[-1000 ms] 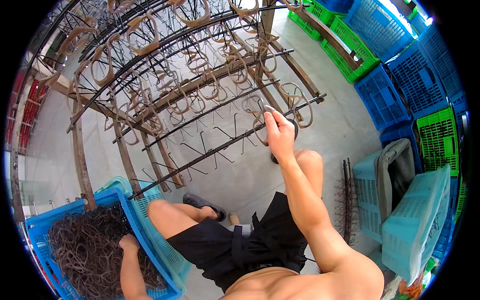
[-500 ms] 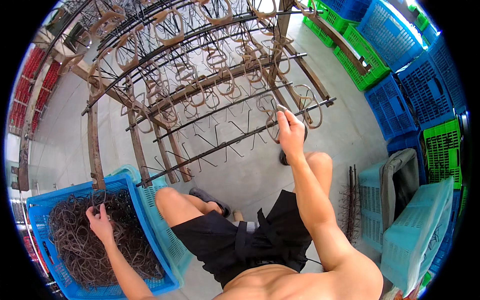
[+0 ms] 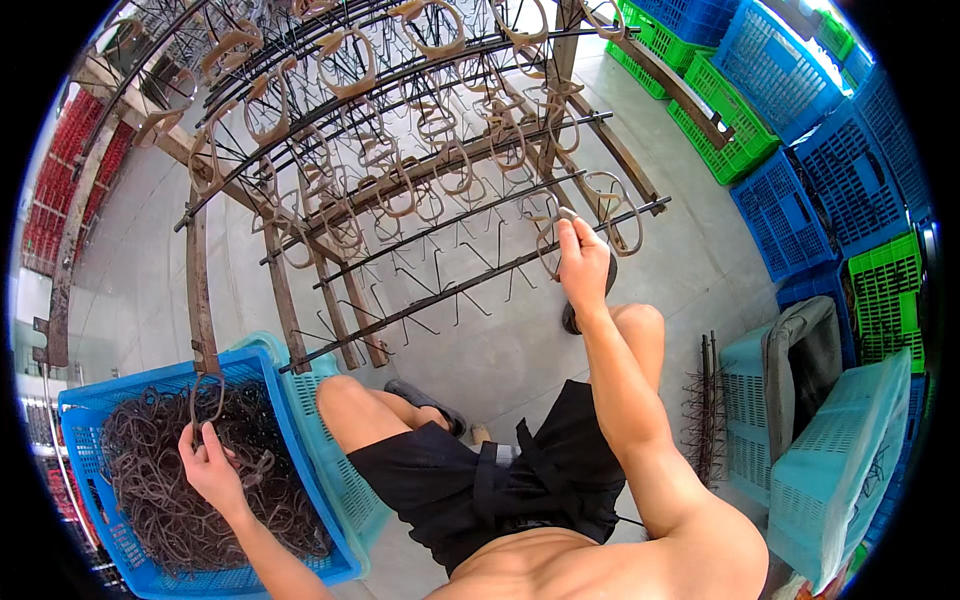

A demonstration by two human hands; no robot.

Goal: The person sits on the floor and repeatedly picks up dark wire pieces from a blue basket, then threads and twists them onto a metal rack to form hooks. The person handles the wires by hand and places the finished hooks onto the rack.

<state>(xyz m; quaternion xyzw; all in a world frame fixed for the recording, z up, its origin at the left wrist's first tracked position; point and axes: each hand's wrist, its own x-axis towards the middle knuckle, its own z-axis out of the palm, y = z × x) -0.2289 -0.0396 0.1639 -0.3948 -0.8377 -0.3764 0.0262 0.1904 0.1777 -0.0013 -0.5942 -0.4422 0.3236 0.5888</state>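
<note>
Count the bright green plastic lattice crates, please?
3, maybe more hidden: one green plastic crate at upper right, a second green crate behind it near the top edge, a third green crate at the right among blue crates.

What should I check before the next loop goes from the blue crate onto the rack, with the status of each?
1. Left hand has one brown loop lifted out of the blue crate: ok.
2. Loop free of the tangled pile: cannot tell.
3. Right hand on the rack's front bar, at a hung loop: ok.
4. Bare hooks free on that bar: ok.
5. Hung loop fully seated: cannot tell.
</note>
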